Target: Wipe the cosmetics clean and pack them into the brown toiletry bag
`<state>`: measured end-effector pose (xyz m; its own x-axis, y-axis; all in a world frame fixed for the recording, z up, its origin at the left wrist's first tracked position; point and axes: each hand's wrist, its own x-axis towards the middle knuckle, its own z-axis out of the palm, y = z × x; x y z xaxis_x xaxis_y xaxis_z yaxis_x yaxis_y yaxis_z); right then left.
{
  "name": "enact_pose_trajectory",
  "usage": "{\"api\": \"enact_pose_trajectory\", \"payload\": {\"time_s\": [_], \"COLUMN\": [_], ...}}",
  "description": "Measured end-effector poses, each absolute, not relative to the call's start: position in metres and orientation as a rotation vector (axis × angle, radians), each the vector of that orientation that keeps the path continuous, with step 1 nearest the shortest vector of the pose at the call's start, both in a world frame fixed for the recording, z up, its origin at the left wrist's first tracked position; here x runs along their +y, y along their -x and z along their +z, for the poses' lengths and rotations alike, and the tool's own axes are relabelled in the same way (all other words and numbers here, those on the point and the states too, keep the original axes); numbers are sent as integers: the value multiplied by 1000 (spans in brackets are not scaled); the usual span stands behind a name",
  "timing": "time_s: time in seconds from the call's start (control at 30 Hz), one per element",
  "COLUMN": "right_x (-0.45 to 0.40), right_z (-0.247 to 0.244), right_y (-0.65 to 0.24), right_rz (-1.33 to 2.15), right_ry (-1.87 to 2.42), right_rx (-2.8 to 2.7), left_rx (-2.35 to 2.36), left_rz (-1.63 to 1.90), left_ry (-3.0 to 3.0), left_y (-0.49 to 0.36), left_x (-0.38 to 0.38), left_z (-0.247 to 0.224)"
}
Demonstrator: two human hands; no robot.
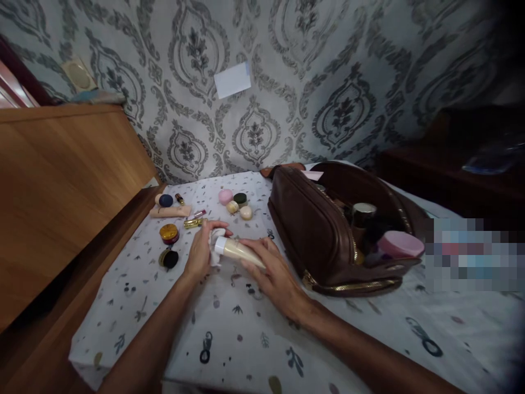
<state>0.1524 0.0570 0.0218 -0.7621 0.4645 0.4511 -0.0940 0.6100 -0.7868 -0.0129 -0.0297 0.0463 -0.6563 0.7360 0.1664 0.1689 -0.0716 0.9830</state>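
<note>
A cream-coloured tube with a white cap point(238, 249) lies in the grip of my right hand point(273, 268), its cap pointing left. My left hand point(200, 251) is closed around a crumpled white tissue point(214, 251), close beside the cap; whether the two touch I cannot tell. Just beyond my left fingers lies a gold tube point(193, 223). To the right of my right hand stands an open brown leather bag point(311, 230), with a pink-lidded container point(400, 244) and a silver-capped bottle point(364, 213) inside.
Small pots, among them a pink one point(225, 197), are grouped at the back of the patterned cloth point(229, 339). On the left sit an amber-lidded jar point(169, 233), a black-lidded jar point(168, 258) and a peach tube point(170, 212). A wooden panel point(74, 191) borders the left side.
</note>
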Motion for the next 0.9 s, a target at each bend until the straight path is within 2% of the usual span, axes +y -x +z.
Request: {"api": "enact_pose_trajectory", "payload": {"time_s": [0.2, 0.4, 0.57, 0.9], "right_x": [51, 52, 53, 48], "right_z": [16, 16, 26, 33], "right_y": [-151, -148, -149, -150], "right_rz": [1114, 1271, 1448, 2024], "right_ry": [348, 325, 329, 413], "right_rx": [-2213, -2110, -2045, -1747], "left_rx": [1722, 1612, 1964, 2228], "left_rz": [2029, 1958, 1884, 1873], "left_ry": [-777, -939, -1279, -1597], "left_y": [-15, -26, -26, -11], "left_x": [-26, -31, -35, -34], "left_z": [43, 35, 39, 43]}}
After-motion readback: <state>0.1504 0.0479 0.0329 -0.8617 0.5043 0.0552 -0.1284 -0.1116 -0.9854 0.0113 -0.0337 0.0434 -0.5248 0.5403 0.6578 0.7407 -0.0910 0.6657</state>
